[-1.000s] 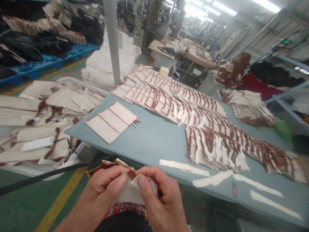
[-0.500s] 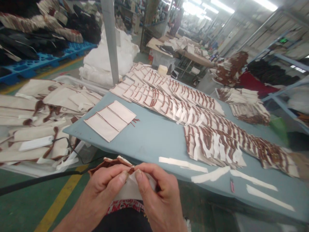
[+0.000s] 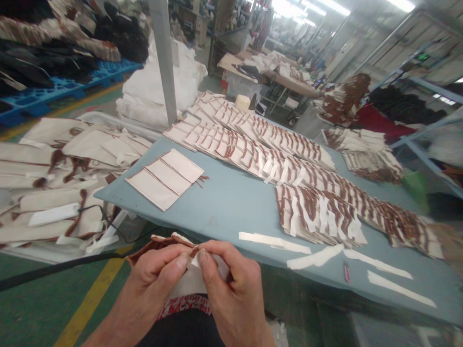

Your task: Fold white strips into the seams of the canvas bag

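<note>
Between my two hands is a cream fabric piece with brown edging (image 3: 164, 239), held at its upper edge in front of my lap. My left hand (image 3: 154, 284) pinches that edge between thumb and fingers. Close beside it, my right hand (image 3: 231, 282) pinches the same edge, the two thumbs nearly meeting. A small white bit shows by the right thumb. Most of the piece is hidden behind my hands. Beyond them, a flat cream panel with brown seams (image 3: 165, 179) lies on the blue table (image 3: 224, 202).
Overlapping rows of cream panels with brown trim (image 3: 249, 149) cover the table's far side. Several white strips (image 3: 314, 257) and a small pink tool (image 3: 347, 272) lie along its near edge. A bin of cream pieces (image 3: 54, 193) stands left, beside a grey post (image 3: 164, 62).
Both hands have shifted very slightly left and keep their pinch on the fabric piece. The view has moved a little; the things on the table lie as before.
</note>
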Motion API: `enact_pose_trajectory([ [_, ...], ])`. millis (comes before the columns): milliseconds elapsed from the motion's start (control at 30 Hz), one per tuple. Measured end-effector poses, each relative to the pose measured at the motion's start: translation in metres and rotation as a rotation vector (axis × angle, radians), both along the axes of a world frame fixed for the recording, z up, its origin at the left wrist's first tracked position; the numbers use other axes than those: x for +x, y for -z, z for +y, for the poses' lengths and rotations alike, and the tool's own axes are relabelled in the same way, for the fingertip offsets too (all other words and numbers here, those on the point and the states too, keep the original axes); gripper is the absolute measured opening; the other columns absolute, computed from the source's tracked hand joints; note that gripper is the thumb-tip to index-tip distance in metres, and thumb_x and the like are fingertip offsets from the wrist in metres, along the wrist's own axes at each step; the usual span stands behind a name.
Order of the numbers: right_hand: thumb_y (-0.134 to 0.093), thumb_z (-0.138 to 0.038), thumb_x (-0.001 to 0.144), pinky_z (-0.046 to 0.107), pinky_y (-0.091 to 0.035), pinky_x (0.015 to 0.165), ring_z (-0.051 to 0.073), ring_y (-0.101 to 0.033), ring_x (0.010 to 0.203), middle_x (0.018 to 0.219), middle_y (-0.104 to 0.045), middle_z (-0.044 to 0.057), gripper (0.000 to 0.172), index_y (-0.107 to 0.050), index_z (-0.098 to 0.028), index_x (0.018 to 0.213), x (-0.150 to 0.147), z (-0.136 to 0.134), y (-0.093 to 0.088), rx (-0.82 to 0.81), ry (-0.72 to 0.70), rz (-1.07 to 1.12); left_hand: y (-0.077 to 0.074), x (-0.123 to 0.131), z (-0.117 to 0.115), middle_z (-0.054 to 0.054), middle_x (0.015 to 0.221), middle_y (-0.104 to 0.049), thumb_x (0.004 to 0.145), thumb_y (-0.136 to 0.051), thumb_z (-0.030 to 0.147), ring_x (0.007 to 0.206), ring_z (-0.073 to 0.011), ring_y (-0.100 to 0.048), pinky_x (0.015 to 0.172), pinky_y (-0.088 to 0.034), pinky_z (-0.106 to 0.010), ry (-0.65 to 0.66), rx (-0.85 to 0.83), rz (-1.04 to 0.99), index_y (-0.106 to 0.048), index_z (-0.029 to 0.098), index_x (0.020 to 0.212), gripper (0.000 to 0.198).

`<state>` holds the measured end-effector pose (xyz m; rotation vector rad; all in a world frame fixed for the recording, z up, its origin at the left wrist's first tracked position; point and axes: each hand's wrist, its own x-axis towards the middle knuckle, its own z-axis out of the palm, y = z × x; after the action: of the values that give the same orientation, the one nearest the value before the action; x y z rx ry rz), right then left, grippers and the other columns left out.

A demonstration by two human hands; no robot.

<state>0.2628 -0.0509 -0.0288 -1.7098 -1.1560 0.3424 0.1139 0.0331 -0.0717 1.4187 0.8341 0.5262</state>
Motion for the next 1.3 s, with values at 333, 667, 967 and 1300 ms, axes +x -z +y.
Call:
enact_pose_trajectory([
  [333, -0.058, -0.021, 0.113, 0.023, -0.052, 0.062, 0.014, -0.080, 0.061, 0.081, -0.085, -0.004, 0.025, -0.078, -0.022, 0.099, -0.003, 0.007, 0.009, 0.099, 0.034, -0.229, 0.001, 0.010, 0.007, -0.002, 0.091, -0.080, 0.099, -0.068, 0.046, 0.082, -0.0183, -0.070, 0.073, -0.056, -0.020, -0.044, -0.028, 0.008, -0.087, 0.022, 0.091, 0.032],
  [667, -0.061, -0.023, 0.109, 0.024, -0.054, 0.065, 0.016, -0.080, 0.066, 0.088, -0.086, 0.000, 0.019, -0.080, -0.025, 0.107, -0.010, 0.004, 0.025, 0.061, 0.081, -0.051, -0.007, 0.023, 0.004, -0.001, 0.077, -0.078, 0.100, -0.063, 0.035, 0.070, -0.0173, -0.072, 0.067, -0.058, -0.021, -0.082, 0.187, 0.027, -0.083, 0.020, 0.087, 0.028],
  [967, -0.066, -0.034, 0.106, 0.024, -0.046, 0.053, 0.015, -0.065, 0.049, 0.070, -0.077, -0.002, 0.017, -0.081, -0.027, 0.106, -0.013, -0.002, 0.031, -0.081, 0.100, 0.094, -0.007, 0.019, 0.002, 0.007, 0.070, -0.076, 0.093, -0.064, 0.030, 0.063, -0.0115, -0.073, 0.064, -0.055, -0.013, -0.129, 0.359, 0.055, -0.083, 0.027, 0.080, 0.023],
  [1300, -0.069, -0.037, 0.102, 0.027, -0.025, 0.043, 0.015, -0.054, 0.049, 0.062, -0.064, -0.004, 0.016, -0.070, -0.024, 0.093, -0.017, -0.004, 0.034, -0.201, 0.125, 0.248, 0.013, 0.005, 0.005, -0.002, 0.089, -0.083, 0.095, -0.069, 0.038, 0.079, -0.0195, -0.076, 0.074, -0.063, -0.021, -0.106, 0.273, 0.119, -0.082, 0.024, 0.087, 0.020],
])
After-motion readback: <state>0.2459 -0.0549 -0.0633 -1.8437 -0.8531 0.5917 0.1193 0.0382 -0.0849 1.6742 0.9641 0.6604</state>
